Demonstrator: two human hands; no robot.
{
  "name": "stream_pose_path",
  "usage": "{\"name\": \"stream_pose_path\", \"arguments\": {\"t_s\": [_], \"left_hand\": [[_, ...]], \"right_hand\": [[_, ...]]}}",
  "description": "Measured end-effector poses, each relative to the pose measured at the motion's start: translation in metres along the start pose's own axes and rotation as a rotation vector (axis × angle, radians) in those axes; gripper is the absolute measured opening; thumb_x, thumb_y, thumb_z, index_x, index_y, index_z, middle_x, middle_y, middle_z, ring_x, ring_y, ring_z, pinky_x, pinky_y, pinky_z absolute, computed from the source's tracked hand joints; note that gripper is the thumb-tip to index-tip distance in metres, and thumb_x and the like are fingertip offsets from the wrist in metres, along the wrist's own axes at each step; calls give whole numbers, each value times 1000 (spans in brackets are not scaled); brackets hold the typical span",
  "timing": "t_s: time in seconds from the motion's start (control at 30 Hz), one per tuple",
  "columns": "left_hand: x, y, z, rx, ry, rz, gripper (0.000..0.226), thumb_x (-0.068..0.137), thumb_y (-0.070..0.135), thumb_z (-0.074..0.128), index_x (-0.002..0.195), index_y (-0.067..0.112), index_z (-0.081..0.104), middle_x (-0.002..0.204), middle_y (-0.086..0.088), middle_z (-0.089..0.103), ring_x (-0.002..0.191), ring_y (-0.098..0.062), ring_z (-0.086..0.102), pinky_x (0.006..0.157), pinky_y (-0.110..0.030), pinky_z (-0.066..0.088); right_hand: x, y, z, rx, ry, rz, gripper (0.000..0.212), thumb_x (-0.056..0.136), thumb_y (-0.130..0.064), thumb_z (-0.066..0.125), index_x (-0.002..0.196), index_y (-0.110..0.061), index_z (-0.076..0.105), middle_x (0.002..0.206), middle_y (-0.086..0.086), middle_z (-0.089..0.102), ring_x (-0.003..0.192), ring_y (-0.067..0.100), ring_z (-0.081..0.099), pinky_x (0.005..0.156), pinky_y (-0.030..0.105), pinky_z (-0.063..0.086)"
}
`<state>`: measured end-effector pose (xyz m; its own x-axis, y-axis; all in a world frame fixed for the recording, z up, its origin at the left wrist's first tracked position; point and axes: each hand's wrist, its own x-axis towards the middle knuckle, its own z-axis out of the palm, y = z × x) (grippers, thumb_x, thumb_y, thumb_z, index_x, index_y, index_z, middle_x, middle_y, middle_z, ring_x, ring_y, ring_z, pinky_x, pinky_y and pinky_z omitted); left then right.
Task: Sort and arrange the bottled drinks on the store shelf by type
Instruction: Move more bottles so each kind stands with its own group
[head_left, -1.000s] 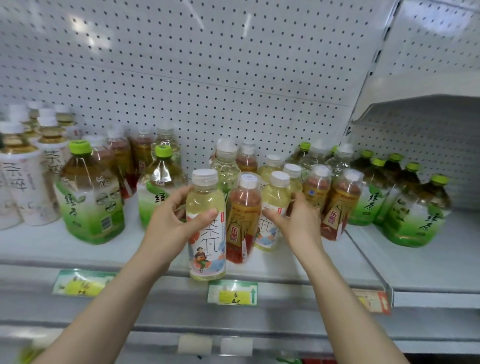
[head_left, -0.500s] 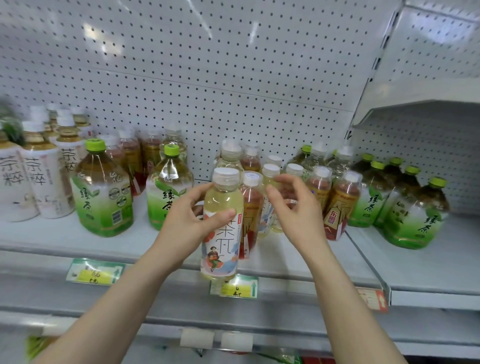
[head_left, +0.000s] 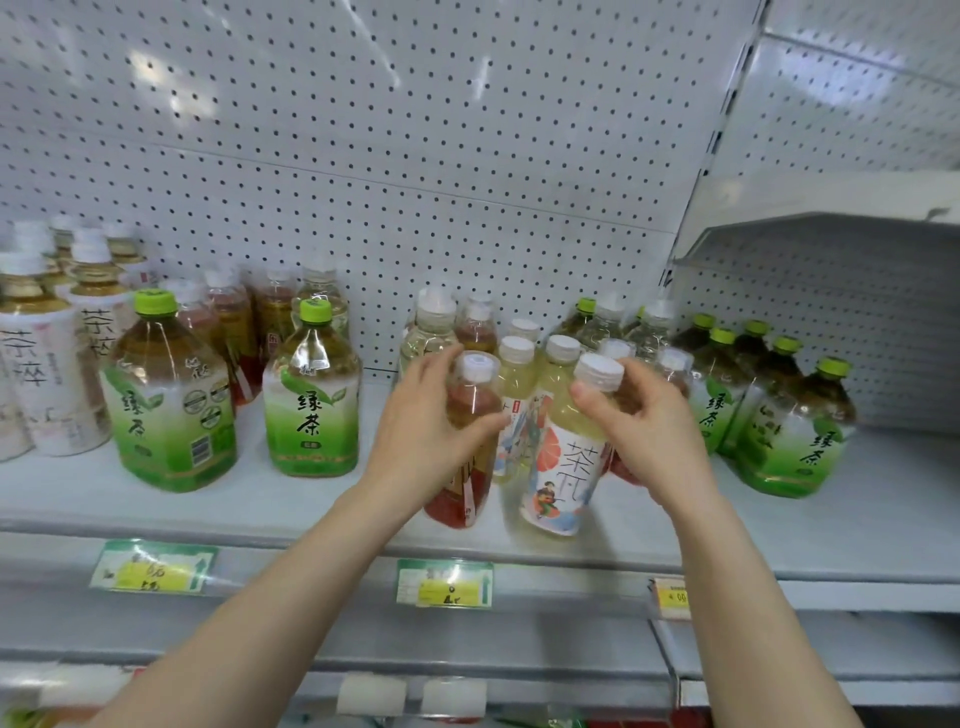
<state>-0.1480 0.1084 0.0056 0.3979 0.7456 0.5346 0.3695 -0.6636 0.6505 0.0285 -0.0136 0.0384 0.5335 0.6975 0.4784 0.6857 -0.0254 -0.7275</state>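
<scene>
On the white shelf, my left hand grips a red-brown tea bottle with a white cap around its upper body. My right hand holds a pale yellow tea bottle with a white illustrated label near its neck, tilted slightly. Both bottles are at the shelf's front, side by side. Right behind them stands a mixed cluster of small pale and red-brown bottles, partly hidden by my hands.
Two large green-capped green tea bottles stand to the left, with white-labelled bottles at far left. Several more green tea bottles fill the right. Price tags line the shelf edge; pegboard behind.
The pale yellow bottle passed from my left hand to my right and moved right. My left hand now grips the red-brown bottle that stood beside it.
</scene>
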Motion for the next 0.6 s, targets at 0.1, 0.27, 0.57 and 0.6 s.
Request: {"name": "stream_pose_path", "arguments": {"t_s": [0.1, 0.27, 0.57, 0.6], "left_hand": [[2, -5, 17, 57, 26, 20, 98, 70, 45, 82, 150, 24, 28, 144, -1, 45, 131, -21, 45, 107, -35, 38], [0, -17, 12, 20, 107, 42, 91, 66, 40, 85, 141, 31, 34, 133, 5, 52, 120, -18, 52, 95, -27, 39], [-4, -38, -13, 94, 161, -37, 97, 60, 53, 83, 142, 30, 37, 125, 7, 50, 113, -15, 51, 93, -35, 46], [-3, -39, -14, 100, 139, -38, 96, 59, 56, 81, 140, 29, 39, 124, 8, 48, 112, -15, 51, 92, -35, 46]], "right_hand": [[8, 15, 12, -142, -2, 39, 38, 86, -46, 68, 118, -28, 61, 109, -9, 68, 95, 19, 67, 77, 47, 59], [24, 28, 32, -136, -20, -37, 35, 89, -43, 68, 121, -30, 61, 104, -20, 61, 96, 6, 57, 65, 13, 36], [47, 32, 42, -173, -124, -98, 50, 89, -50, 64, 132, -24, 61, 124, -3, 60, 111, 14, 57, 91, 33, 46], [46, 36, 39, -136, -94, -108, 48, 87, -55, 62, 126, -28, 63, 118, -7, 62, 105, 8, 59, 85, 28, 46]]}}
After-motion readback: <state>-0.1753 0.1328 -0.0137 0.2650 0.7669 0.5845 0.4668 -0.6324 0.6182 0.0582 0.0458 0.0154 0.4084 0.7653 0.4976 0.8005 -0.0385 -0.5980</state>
